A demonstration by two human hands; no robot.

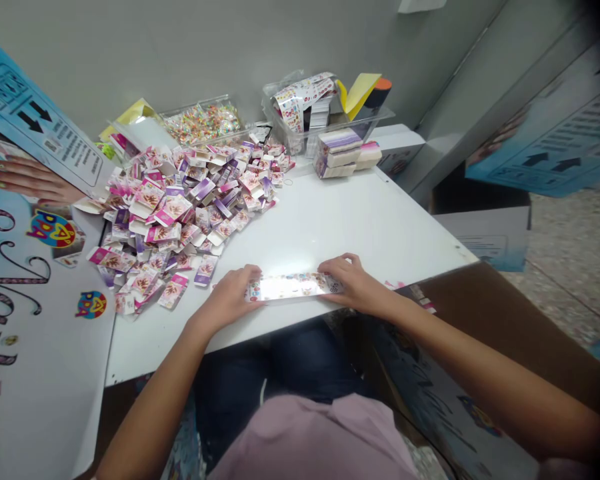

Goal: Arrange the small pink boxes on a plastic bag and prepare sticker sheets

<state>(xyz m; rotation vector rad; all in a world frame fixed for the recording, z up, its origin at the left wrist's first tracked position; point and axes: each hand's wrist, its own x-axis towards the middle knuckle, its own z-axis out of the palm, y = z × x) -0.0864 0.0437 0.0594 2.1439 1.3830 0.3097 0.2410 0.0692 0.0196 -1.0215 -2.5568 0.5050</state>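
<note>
Honestly, the left hand (237, 293) is pinched on one end of the glossy printed strip (293, 287) and the right hand (353, 283) on the other, so it spans between them near the front edge of the tabletop (310, 230); can't tell if it's one layer or several, glare hides that. If either grip pulls unevenly, I'd guess it could crease or slip off that edge; a careless left sweep might also scatter the piled small boxes (180, 213).
</note>
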